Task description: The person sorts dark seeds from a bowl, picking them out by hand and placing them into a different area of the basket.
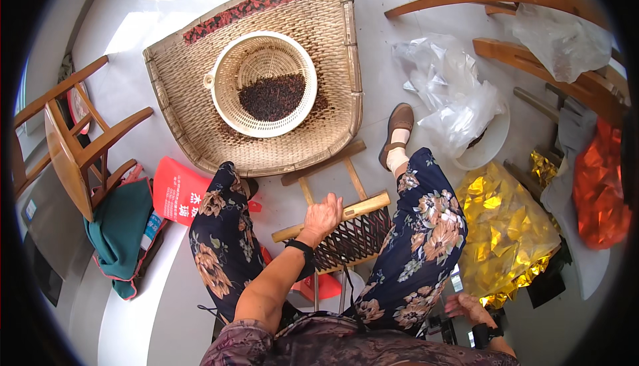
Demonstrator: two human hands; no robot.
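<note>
My left hand [322, 219], with a black band on the wrist, is closed around the wooden bar of a folding stool [369, 205] with a woven dark strap seat. The stool stands between my knees. My right hand [468, 307] hangs low at the right, fingers apart and holding nothing visible, nearest a gold foil bag [504, 226]. Before me a wide woven wicker scoop basket [184, 86] rests on the floor. Inside it sits a round cream plastic colander [313, 86], partly filled with small dark reddish-brown dried grains [272, 97]. More grains are scattered on the wicker around it.
Crumpled clear plastic bags [449, 86] partly cover a white basin [491, 141] at right. Wooden chairs stand at left [90, 154] and upper right [539, 56]. A red bag with writing [172, 186] and a green cloth bag [120, 231] lie left. Red foil [601, 191] is far right.
</note>
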